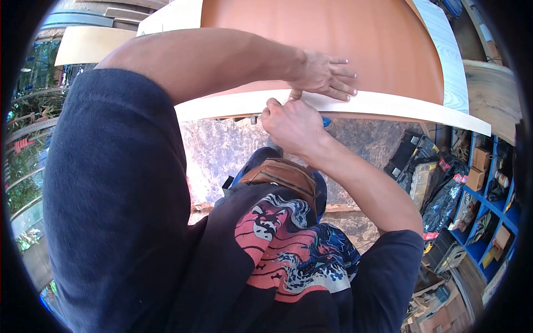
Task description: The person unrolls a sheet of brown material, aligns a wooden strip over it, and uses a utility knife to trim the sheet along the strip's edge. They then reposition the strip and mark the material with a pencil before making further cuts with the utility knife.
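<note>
My left hand (327, 76) lies flat, fingers spread, across the seam between an orange-brown panel (383, 50) and the white strip (400, 103) along its near edge. Its thumb reaches down to the strip, close to my right hand (294, 125). That hand is closed at the strip's front edge, knuckles up, and I cannot tell what its curled fingers hold. A small blue piece (326, 121) shows beside the right hand, under the edge. Left of it, a small dark metal piece (254, 119) sits below the strip.
White pale-grained boards border the panel, one at the right (452, 72). Toolboxes (425, 172) and a black plastic-wrapped bundle (444, 194) stand on the right, beside a blue shelf unit (488, 222). A stained floor (222, 144) shows below the edge. Planks (94, 44) lie at the upper left.
</note>
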`<state>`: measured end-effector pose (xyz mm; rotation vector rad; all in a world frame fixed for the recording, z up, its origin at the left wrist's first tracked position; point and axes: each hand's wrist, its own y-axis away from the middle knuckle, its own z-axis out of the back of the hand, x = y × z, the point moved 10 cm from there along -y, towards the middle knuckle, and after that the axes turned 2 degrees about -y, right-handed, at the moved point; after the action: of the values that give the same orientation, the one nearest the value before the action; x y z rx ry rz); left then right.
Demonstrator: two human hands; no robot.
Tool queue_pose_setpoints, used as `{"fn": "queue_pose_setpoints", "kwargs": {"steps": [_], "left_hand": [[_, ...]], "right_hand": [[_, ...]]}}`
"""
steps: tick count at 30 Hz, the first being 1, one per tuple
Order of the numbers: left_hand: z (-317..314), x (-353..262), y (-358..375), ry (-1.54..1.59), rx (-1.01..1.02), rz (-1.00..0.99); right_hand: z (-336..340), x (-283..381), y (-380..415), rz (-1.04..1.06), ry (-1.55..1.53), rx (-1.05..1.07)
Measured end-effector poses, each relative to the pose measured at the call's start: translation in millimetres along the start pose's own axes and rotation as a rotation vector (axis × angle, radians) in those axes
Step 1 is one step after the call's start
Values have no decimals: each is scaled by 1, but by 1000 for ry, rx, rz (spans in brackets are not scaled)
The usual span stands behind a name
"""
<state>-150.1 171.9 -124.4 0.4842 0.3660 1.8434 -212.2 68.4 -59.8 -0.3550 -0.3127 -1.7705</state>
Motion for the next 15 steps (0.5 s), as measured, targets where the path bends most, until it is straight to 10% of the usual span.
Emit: {"fn": "queue_pose_setpoints", "kwargs": {"steps": [15], "left_hand": [[-4,0,-4,21,-39,24]], "right_hand": [[10,-31,36,-17,175,36]]}}
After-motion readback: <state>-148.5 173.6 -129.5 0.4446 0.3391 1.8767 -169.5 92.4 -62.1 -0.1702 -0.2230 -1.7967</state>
